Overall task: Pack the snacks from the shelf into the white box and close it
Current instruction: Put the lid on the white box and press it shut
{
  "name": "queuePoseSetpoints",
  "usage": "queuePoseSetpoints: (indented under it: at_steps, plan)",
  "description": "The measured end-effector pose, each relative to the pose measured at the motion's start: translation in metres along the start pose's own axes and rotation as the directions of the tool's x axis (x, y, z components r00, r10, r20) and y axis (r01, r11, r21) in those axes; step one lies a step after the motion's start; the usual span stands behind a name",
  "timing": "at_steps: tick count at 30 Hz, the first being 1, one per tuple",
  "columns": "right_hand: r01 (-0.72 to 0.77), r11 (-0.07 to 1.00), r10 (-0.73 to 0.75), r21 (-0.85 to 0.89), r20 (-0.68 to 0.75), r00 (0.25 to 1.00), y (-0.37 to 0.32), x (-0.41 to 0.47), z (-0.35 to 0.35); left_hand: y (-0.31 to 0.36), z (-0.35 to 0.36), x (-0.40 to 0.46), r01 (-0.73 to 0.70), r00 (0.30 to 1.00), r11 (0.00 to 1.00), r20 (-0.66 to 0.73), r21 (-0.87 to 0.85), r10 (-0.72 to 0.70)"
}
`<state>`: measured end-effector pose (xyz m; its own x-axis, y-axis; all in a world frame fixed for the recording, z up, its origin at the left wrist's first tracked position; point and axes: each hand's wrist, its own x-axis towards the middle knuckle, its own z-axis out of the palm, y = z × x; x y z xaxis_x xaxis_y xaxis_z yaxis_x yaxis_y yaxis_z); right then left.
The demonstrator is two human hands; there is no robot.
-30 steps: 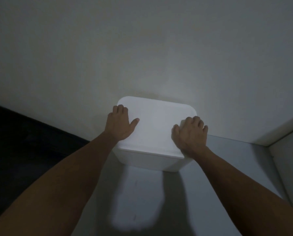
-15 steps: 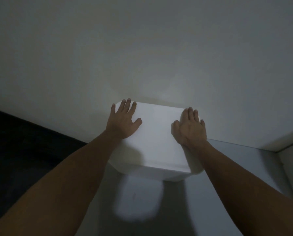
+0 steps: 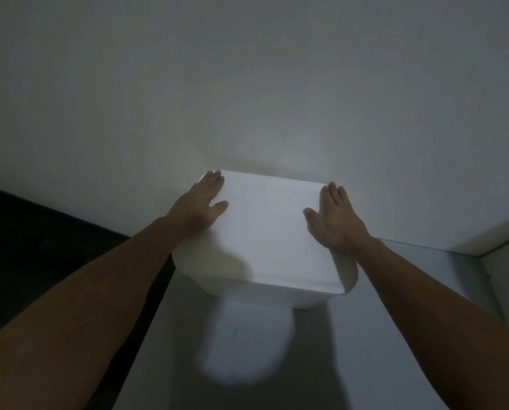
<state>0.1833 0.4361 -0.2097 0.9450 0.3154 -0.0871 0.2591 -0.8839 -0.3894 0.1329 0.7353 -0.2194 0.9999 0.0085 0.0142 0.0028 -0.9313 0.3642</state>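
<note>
A dark floor (image 3: 40, 247) drops away at far left, beyond the edge of a grey surface (image 3: 365, 335). The left hand (image 3: 201, 207) lies flat, fingers straight and together, against the left side of the white box (image 3: 276, 232), grasping nothing. The box, its lid on and no snacks in view, stands on the grey surface with its far edge close to a pale wall (image 3: 247, 84). The right hand (image 3: 334, 218) mirrors the left, spread open and pressed on the lid's right edge, likely seating it evenly. A white upright panel (image 3: 507, 276) closes the right side; open room remains only on the grey surface in front, toward the person.
</note>
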Motion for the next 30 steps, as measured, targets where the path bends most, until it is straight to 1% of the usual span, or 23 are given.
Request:
queuePoseSetpoints:
  at_steps: [2,3,4,6,7,9,11,12,13,14,16,18,21,23,25,27,30]
  plan:
    - [0.007,1.000,-0.005,0.018,-0.129,0.992,0.002,-0.004,0.006,-0.003,0.007,-0.007,-0.005,0.998,0.999,-0.061,0.046,0.008]
    - [0.009,1.000,-0.003,0.029,-0.192,0.981,0.007,-0.004,0.012,-0.004,0.011,-0.006,0.020,0.995,0.998,-0.095,0.056,-0.014]
    - [0.006,1.000,-0.001,0.021,-0.231,0.973,0.010,-0.002,0.016,-0.005,0.014,-0.005,0.061,0.989,0.998,-0.134,0.034,-0.055]
    - [-0.071,0.997,0.078,0.031,-0.333,0.940,0.015,0.001,0.021,-0.006,0.015,-0.003,0.135,0.954,0.988,-0.258,-0.071,-0.149]
    - [-0.116,0.991,0.133,0.067,-0.400,0.907,0.015,0.001,0.020,-0.008,0.016,-0.003,0.154,0.919,0.978,-0.344,-0.142,-0.194]
    - [-0.158,0.965,0.242,0.208,-0.484,0.841,0.011,-0.005,0.014,-0.006,0.016,-0.008,0.171,0.813,0.955,-0.514,-0.241,-0.275]
    - [-0.223,0.925,0.351,0.308,-0.461,0.815,0.006,-0.008,0.009,-0.003,0.016,-0.014,0.220,0.704,0.943,-0.628,-0.251,-0.331]
    - [-0.265,0.905,0.396,0.332,-0.433,0.810,0.006,-0.011,0.008,-0.001,0.013,-0.016,0.242,0.680,0.938,-0.646,-0.247,-0.346]
    - [-0.307,0.886,0.436,0.348,-0.396,0.808,0.007,-0.012,0.007,-0.001,0.010,-0.018,0.260,0.679,0.938,-0.648,-0.229,-0.346]
    - [-0.349,0.861,0.477,0.371,-0.346,0.808,0.009,-0.016,0.006,0.000,0.008,-0.020,0.281,0.697,0.937,-0.627,-0.206,-0.347]
    - [-0.409,0.814,0.529,0.412,-0.235,0.816,0.015,-0.023,0.008,-0.002,0.006,-0.024,0.353,0.754,0.916,-0.522,-0.190,-0.399]
    - [-0.415,0.796,0.532,0.441,-0.181,0.827,0.020,-0.034,0.012,-0.006,0.005,-0.033,0.401,0.798,0.888,-0.390,-0.226,-0.460]
    - [-0.432,0.738,0.566,0.519,-0.127,0.815,0.023,-0.049,0.013,-0.006,0.002,-0.045,0.398,0.843,0.850,-0.229,-0.345,-0.487]
    - [-0.447,0.700,0.588,0.557,-0.094,0.803,0.024,-0.055,0.013,-0.004,0.003,-0.052,0.426,0.836,0.795,-0.149,-0.432,-0.529]
    - [-0.460,0.693,0.593,0.556,-0.076,0.801,0.020,-0.057,0.015,-0.001,0.006,-0.057,0.448,0.815,0.736,-0.107,-0.508,-0.570]
    - [-0.477,0.684,0.607,0.552,-0.068,0.792,0.013,-0.059,0.017,0.001,0.009,-0.059,0.441,0.800,0.703,-0.110,-0.558,-0.590]
    - [-0.499,0.693,0.632,0.521,-0.105,0.768,0.004,-0.063,0.019,0.002,0.011,-0.061,0.413,0.795,0.724,-0.169,-0.553,-0.583]
